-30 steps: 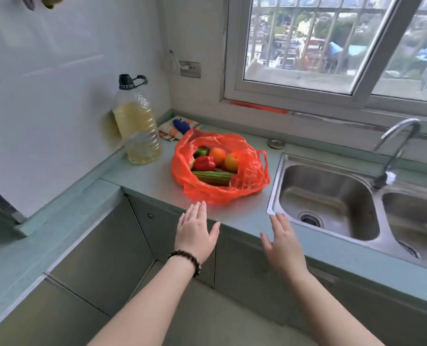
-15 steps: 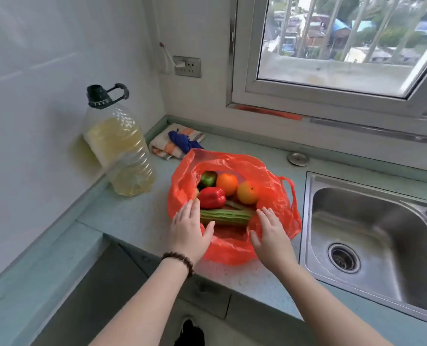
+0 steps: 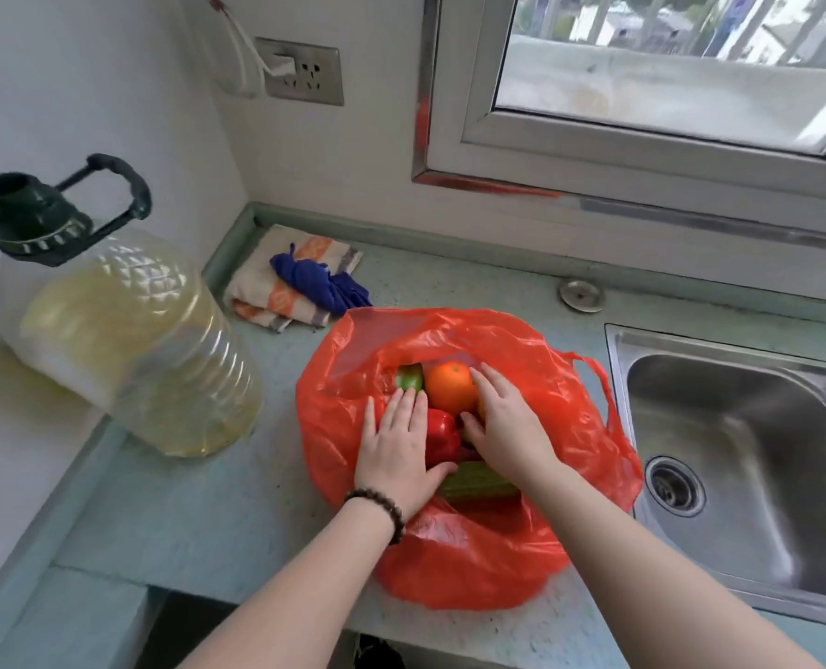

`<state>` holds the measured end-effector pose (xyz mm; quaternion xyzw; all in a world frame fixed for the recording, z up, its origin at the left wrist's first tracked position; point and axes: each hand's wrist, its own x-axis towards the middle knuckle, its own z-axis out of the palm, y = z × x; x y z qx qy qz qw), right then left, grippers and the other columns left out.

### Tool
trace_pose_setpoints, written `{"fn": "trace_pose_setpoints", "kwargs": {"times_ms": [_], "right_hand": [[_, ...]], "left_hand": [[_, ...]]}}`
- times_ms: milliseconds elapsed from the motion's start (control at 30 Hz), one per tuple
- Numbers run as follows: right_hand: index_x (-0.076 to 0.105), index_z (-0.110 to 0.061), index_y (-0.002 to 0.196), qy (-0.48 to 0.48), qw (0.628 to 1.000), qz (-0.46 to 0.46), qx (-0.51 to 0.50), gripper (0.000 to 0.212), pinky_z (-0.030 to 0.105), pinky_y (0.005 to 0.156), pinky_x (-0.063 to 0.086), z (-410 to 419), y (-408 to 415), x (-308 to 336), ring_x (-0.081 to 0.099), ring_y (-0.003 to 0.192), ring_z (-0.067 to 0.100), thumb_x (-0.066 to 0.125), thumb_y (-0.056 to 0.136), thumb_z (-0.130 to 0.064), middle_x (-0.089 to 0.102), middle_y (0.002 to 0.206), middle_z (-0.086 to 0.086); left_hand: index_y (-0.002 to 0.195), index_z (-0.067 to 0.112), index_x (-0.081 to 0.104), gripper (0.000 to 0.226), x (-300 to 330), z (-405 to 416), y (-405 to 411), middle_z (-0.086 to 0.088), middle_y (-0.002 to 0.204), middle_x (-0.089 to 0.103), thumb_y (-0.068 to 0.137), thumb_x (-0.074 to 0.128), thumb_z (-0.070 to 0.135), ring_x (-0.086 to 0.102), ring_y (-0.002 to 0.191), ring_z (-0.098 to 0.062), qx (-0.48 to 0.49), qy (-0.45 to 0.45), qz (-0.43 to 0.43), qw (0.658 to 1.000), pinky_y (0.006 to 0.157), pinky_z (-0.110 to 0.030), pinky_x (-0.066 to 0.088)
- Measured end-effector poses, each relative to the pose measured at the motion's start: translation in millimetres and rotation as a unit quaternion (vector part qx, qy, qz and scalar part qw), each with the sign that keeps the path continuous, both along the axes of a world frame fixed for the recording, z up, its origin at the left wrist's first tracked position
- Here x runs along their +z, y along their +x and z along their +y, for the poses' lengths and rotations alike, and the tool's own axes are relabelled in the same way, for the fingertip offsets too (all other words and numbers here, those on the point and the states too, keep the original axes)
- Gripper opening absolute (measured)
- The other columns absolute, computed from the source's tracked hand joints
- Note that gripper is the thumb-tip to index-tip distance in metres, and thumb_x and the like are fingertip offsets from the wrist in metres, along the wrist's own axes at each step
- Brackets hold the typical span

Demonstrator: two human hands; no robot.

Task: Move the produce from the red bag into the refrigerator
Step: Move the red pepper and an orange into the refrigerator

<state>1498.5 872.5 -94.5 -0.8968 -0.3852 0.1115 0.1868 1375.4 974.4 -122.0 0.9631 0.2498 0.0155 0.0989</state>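
The red plastic bag [image 3: 454,562] lies open on the pale green counter [image 3: 198,514]. Inside it I see an orange [image 3: 449,386], a red pepper [image 3: 442,434], a small green fruit [image 3: 410,376] and a long green gourd [image 3: 478,482]. My left hand [image 3: 394,451] rests flat on the red pepper's left side, fingers stretched toward the green fruit. My right hand [image 3: 505,424] lies inside the bag just right of the orange, covering a second orange of which only a sliver shows. Whether it grips that fruit is unclear. No refrigerator is in view.
A big oil bottle [image 3: 126,330] with a dark cap stands left of the bag. A folded cloth [image 3: 285,282] with a blue rag lies at the back corner. The steel sink [image 3: 739,451] is close on the right. A wall socket [image 3: 305,70] and window are behind.
I have come closer to the counter. Both hands moved forward from the bag's near edge into its opening, onto the produce.
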Motion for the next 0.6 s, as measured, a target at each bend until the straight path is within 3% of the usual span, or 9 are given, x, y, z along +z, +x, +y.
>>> {"fn": "trace_pose_setpoints", "kwargs": {"times_ms": [200, 400, 600], "right_hand": [[0.025, -0.017, 0.146, -0.011, 1.0, 0.015, -0.002, 0.066, 0.033, 0.109, 0.029, 30, 13, -6, 0.021, 0.141, 0.02, 0.053, 0.09, -0.039, 0.023, 0.154, 0.003], [0.029, -0.013, 0.143, -0.033, 0.999, 0.017, -0.005, 0.071, 0.033, 0.107, 0.03, 41, 21, -13, 0.028, 0.136, 0.025, 0.059, 0.086, -0.042, 0.031, 0.149, 0.007], [0.035, -0.012, 0.139, 0.006, 1.0, 0.021, -0.001, 0.07, 0.033, 0.105, 0.032, 34, 22, -14, 0.035, 0.131, 0.025, 0.064, 0.083, -0.041, 0.039, 0.142, 0.006]], "left_hand": [[0.148, 0.016, 0.017, 0.089, -8, 9, 5, -0.003, 0.157, 0.01, 0.081, 0.044, 0.068, 0.001, 0.145, -0.016, -0.027, -0.005, -0.024, 0.999, 0.117, -0.043, -0.005], [0.13, 0.017, 0.052, 0.079, -17, 15, 3, -0.006, 0.14, 0.048, 0.068, 0.063, 0.065, 0.04, 0.133, -0.021, -0.031, 0.002, -0.084, 0.996, 0.111, -0.041, 0.025], [0.129, 0.015, 0.053, 0.076, -15, 14, -2, -0.004, 0.133, 0.053, 0.071, 0.06, 0.064, 0.045, 0.127, -0.02, -0.004, 0.001, -0.104, 0.995, 0.11, -0.038, 0.029]]}}
